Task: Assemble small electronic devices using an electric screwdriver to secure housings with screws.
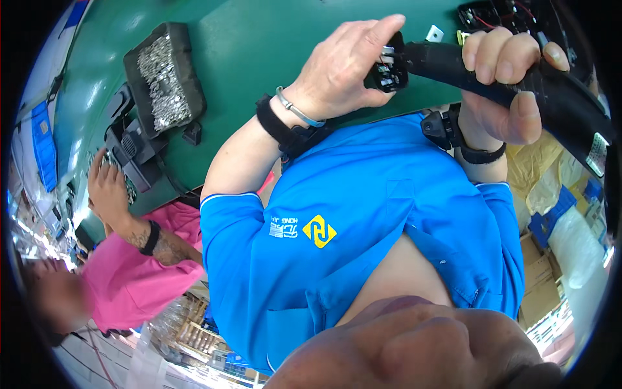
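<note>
My left hand (337,71) grips a small black plastic housing (396,76) between the thumb and the fingers. Its open side shows a few light-coloured parts and what looks like a bit of wiring. My right hand (505,78) is wrapped round a long black electric screwdriver (440,60), which lies nearly level. The narrow end of the screwdriver points left and meets the housing, or comes very close to it; the exact contact is too small to make out. A silvery label sits on the tool's thick rear part.
A dark tray (186,61) full of small shiny metal parts stands on the green table (259,39). Black plastic pieces (133,146) lie beside it, near a co-worker's hand (107,188). More black housings with red wires (483,14) and a small white plate (435,34) sit at the far right.
</note>
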Motion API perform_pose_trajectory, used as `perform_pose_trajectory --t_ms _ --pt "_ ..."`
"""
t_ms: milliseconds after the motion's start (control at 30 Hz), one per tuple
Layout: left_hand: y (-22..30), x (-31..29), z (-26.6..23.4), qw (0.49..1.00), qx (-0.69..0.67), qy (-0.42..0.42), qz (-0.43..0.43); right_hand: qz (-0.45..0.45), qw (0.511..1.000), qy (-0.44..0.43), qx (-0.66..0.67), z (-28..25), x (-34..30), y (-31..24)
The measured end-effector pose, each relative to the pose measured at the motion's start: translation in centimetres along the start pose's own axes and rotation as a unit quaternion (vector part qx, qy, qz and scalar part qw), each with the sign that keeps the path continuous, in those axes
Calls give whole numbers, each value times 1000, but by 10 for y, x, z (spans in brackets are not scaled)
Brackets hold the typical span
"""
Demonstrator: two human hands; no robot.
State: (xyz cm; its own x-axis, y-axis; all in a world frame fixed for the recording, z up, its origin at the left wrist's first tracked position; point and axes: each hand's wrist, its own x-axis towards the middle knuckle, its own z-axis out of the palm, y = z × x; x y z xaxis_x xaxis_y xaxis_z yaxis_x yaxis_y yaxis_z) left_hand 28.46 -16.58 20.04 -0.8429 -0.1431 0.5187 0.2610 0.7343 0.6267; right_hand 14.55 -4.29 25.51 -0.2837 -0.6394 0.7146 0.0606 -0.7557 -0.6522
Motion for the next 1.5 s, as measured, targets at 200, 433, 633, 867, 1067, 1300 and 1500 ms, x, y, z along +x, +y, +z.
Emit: perform_pose_trajectory --t_ms 200,433,633,867,1067,1300,1500 --pt "2 -4 -4 998 -15 -46 -27 26 996 57 -61 14 1 -1" --pt "13 1 -36 999 25 -1 -34 -72 982 144 99 -10 7 -34" --pt "-11 7 -122 963 221 85 -130 -65 986 144 48 -22 -4 -33" --pt "-81 47 -183 880 425 42 -210 -34 986 154 57 -11 -2 -32" --pt "-133 75 -155 770 495 -140 -377 -33 985 168 23 -13 -8 -35" --pt "-69 77 -144 766 585 -63 -257 -37 987 156 15 -19 -19 -50" --pt "-57 18 -57 958 204 -126 -157 -38 984 171 20 -15 -18 -40"
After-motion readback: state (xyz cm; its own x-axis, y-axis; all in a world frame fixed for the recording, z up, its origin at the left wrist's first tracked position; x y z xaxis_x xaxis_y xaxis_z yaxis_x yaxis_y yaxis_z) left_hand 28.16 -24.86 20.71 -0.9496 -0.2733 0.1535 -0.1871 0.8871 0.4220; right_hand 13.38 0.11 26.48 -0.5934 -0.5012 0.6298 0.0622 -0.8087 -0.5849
